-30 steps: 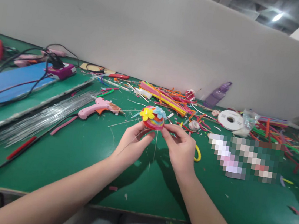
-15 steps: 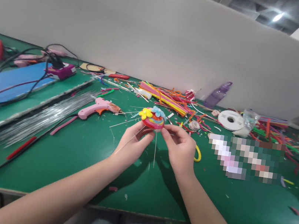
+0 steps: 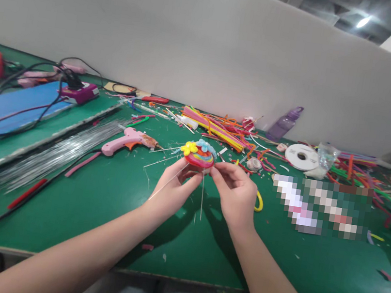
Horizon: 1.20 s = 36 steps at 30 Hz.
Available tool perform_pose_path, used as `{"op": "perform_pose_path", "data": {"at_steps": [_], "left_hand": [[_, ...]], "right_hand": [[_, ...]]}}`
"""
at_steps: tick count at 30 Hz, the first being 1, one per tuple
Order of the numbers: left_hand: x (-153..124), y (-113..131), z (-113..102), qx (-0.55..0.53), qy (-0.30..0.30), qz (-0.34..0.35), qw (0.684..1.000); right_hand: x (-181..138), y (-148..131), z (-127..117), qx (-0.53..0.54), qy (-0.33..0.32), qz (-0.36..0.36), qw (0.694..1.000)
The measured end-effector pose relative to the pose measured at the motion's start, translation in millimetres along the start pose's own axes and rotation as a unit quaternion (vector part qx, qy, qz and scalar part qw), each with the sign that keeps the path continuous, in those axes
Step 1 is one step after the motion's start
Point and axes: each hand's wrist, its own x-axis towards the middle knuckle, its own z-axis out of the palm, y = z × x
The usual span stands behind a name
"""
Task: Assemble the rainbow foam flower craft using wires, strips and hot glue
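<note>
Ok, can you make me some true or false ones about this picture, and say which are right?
1. The left hand and right hand are both on the round piece. True.

2. The glue gun is blue. False: the glue gun is pink.

3. A yellow flower and a blue flower are on the round piece. True.

4. The left hand is holding the bottle. False: the bottle is at the back of the table, by the wall.

5. The white reel is further right in the picture than the bottle. True.

6. The table is red. False: it is green.
</note>
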Motion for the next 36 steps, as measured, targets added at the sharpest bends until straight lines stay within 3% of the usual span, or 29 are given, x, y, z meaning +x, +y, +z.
{"op": "perform_pose_path", "data": {"at_steps": [17, 26, 36], "left_hand": [[0.6, -4.1, -1.2, 0.005, -0.003, 0.023, 1.0], [0.5, -6.3, -1.4, -0.001, 0.004, 0.016, 1.0], [1.1, -8.3, -2.4, 0.004, 0.007, 0.022, 1.0]], "right_hand": [[-1.6, -3.3, -0.3, -0.025, -0.004, -0.026, 0.999], [-5.3, -5.0, 0.3, -0.093, 0.007, -0.094, 0.991], [-7.3, -5.5, 0.4, -0.114, 0.011, -0.121, 0.986]]}}
